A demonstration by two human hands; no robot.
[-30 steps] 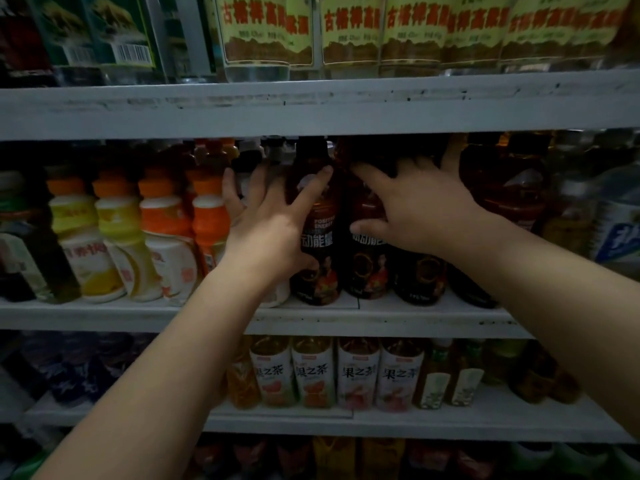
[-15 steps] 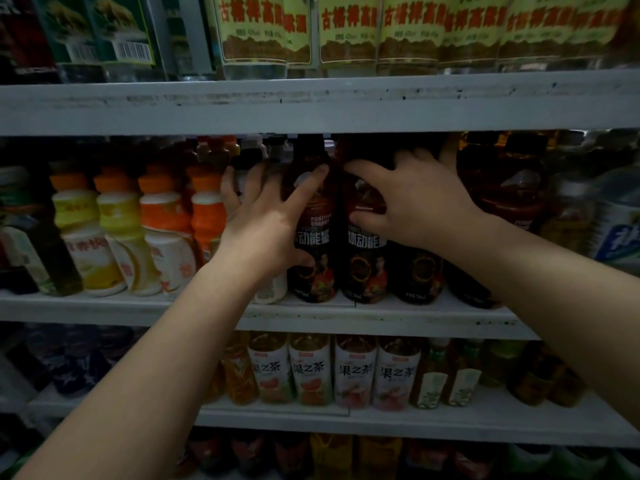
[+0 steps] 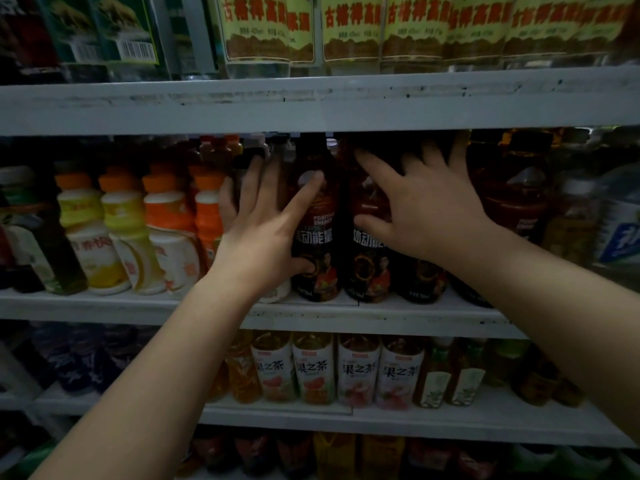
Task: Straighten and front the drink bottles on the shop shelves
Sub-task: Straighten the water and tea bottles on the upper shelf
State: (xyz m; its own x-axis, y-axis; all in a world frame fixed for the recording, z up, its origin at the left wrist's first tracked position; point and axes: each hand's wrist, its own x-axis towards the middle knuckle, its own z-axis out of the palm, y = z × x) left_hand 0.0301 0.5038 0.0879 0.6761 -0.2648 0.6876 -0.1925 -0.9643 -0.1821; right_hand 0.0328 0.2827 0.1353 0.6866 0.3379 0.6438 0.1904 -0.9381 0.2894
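Dark energy drink bottles stand in a row on the middle shelf [image 3: 398,315]. My left hand [image 3: 266,233] lies spread and fairly straight. Its index finger and thumb touch the front of the leftmost dark bottle [image 3: 317,244], and the other fingers reach past it on the left. A white bottle [image 3: 277,292] is mostly hidden under that palm. My right hand [image 3: 422,209] curls over the third dark bottle [image 3: 420,282], with fingertips hooked behind its top. The thumb rests on the label of the second dark bottle [image 3: 369,268].
Orange and yellow capped yoghurt drinks [image 3: 166,233] fill the shelf's left part. Brown bottles [image 3: 512,199] and water bottles [image 3: 620,223] stand at the right. The upper shelf edge [image 3: 311,105] hangs just above the bottle caps. Fruit tea bottles [image 3: 315,368] line the shelf below.
Both hands stay on the same dark bottles. My left index finger has slid a little higher up the leftmost bottle, and the right fingers reach slightly deeper.
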